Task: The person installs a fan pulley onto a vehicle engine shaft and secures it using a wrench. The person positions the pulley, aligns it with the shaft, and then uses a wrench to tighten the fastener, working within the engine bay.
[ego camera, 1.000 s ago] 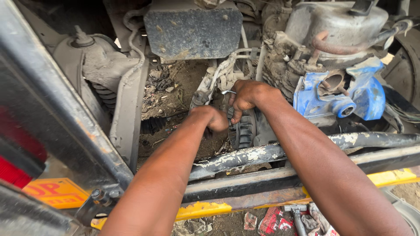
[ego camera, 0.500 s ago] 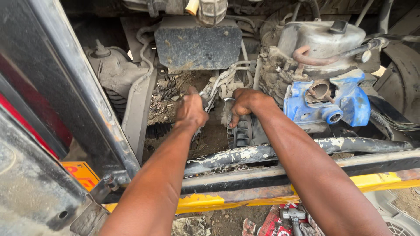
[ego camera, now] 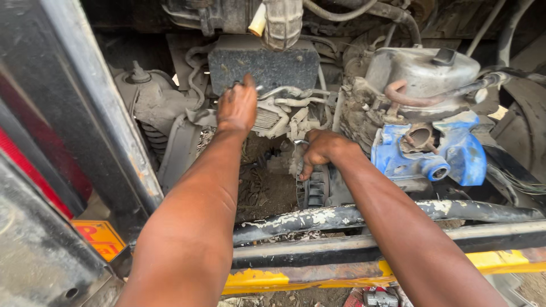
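Nearest me ran the chipped black-and-yellow steel frame bar (ego camera: 352, 253). Just beyond it my right hand (ego camera: 323, 151) was closed in a fist around a slim silver metal wrench (ego camera: 300, 142), directly above the dark ribbed round alternator (ego camera: 314, 187). Farther in, my left hand (ego camera: 237, 107) reached up, fingers loosely curled, against the dusty grey rectangular plate (ego camera: 267, 65).

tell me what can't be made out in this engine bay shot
- Head view: what the right hand grips; its fingers cover it.
- Head view: the left hand fingertips' contact, lost among the hoses.
- Head view: the red tool, cut off by the bottom edge.
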A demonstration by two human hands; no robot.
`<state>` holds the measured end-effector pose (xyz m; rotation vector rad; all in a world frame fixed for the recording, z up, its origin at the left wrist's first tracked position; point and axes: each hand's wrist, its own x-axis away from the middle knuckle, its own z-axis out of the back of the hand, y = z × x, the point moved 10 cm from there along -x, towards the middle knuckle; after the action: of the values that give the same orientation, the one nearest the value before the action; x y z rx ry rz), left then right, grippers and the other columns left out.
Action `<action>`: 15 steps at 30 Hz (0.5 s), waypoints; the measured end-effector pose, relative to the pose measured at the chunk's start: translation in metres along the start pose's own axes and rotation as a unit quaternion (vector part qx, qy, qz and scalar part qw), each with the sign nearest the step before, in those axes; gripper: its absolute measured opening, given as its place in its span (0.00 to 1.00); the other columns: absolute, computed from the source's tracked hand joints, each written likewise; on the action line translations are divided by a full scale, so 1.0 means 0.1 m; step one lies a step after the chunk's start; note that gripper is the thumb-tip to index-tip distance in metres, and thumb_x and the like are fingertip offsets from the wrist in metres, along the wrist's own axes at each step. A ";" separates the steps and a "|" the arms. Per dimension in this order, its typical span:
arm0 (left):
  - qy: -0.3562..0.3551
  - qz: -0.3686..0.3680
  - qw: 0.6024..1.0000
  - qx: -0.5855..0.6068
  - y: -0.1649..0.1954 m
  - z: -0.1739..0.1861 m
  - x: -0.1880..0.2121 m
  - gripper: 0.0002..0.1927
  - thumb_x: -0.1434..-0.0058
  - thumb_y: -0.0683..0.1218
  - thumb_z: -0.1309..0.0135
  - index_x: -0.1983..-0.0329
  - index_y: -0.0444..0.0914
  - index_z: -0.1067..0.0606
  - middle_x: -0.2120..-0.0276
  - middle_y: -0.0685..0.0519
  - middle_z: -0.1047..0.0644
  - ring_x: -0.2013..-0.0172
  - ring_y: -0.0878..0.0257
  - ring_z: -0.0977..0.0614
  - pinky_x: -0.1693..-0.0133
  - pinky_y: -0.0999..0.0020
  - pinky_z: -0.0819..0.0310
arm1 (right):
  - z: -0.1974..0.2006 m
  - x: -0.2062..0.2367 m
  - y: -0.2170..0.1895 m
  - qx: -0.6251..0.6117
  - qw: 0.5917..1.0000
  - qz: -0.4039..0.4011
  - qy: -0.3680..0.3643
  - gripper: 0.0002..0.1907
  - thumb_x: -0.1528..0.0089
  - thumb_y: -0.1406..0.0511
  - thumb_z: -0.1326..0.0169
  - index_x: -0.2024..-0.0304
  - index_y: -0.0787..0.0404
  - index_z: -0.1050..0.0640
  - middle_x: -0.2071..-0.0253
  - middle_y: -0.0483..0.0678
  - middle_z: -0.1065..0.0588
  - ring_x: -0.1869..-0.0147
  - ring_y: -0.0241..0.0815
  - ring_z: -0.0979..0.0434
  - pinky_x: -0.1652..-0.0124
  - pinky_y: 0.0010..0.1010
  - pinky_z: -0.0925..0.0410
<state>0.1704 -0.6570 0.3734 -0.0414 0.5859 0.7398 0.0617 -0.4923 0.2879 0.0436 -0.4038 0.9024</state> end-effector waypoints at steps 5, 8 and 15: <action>0.037 0.083 0.996 0.012 -0.42 -0.26 -0.21 0.13 0.33 0.35 0.50 0.46 0.30 0.33 0.57 0.32 0.20 0.54 0.41 0.16 0.55 0.50 0.18 | -0.03 -0.06 0.00 0.004 1.000 0.006 0.004 0.50 0.61 0.54 0.22 0.39 0.61 0.27 0.38 0.55 0.25 0.35 0.54 0.25 0.41 0.42 0.29; 0.042 0.071 0.997 -0.006 -0.43 -0.33 -0.34 0.13 0.35 0.34 0.50 0.47 0.30 0.32 0.57 0.33 0.20 0.55 0.41 0.16 0.56 0.52 0.17 | -0.05 -0.09 0.02 0.012 1.000 -0.004 0.000 0.49 0.60 0.54 0.22 0.39 0.59 0.26 0.38 0.54 0.25 0.34 0.54 0.25 0.41 0.43 0.29; 0.038 0.086 0.996 -0.002 -0.34 -0.53 -0.02 0.13 0.32 0.29 0.55 0.46 0.28 0.35 0.64 0.28 0.21 0.69 0.46 0.14 0.74 0.66 0.14 | -0.08 -0.13 0.00 0.012 1.000 -0.008 -0.013 0.48 0.60 0.54 0.22 0.40 0.61 0.25 0.38 0.55 0.25 0.34 0.55 0.25 0.41 0.45 0.29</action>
<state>0.1660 -0.6961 0.3244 -0.0230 0.6671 0.9093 0.0565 -0.5006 0.2760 0.0801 -0.4168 0.8915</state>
